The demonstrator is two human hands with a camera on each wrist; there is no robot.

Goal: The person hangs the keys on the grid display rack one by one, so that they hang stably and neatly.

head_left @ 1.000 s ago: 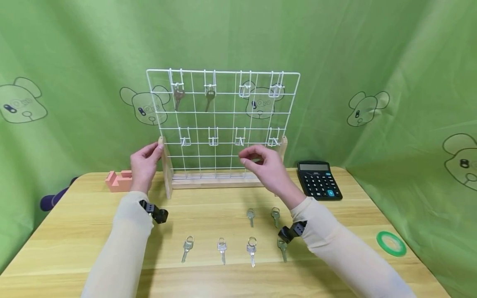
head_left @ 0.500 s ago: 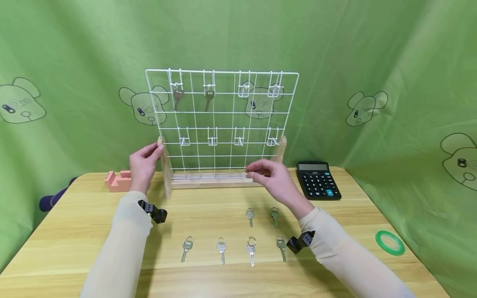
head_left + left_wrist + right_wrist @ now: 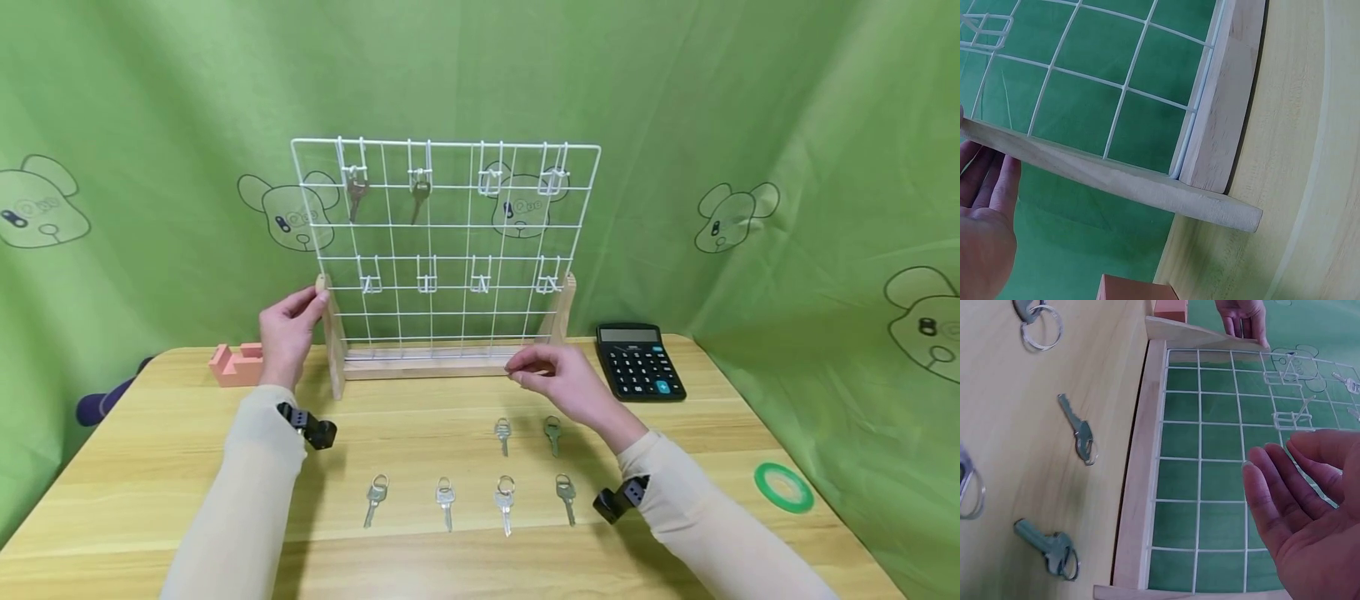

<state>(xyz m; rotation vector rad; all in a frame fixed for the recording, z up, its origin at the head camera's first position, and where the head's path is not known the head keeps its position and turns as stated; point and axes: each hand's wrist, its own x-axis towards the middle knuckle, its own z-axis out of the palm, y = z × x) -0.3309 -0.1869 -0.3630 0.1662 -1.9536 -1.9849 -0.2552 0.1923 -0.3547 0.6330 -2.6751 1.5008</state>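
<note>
Head view: the left hand [image 3: 288,333] grips the top of the left wooden post [image 3: 334,350] of the wire rack [image 3: 450,226], left of centre. The right hand [image 3: 566,385], right of centre, has loosely bent fingers and covers the right end of the base bar [image 3: 427,368]. Six loose keys [image 3: 505,500] lie on the counter [image 3: 187,467] at lower centre, below the right hand; two hanging keys [image 3: 357,197] occupy upper-left hooks, above the left hand.

Left wrist view: at the left edge, the fingertips are hidden behind the post; the thumb is mostly cut off.

Right wrist view: the right hand, cut off at lower right, holds nothing. Loose keys at the left edge are cropped.
</note>
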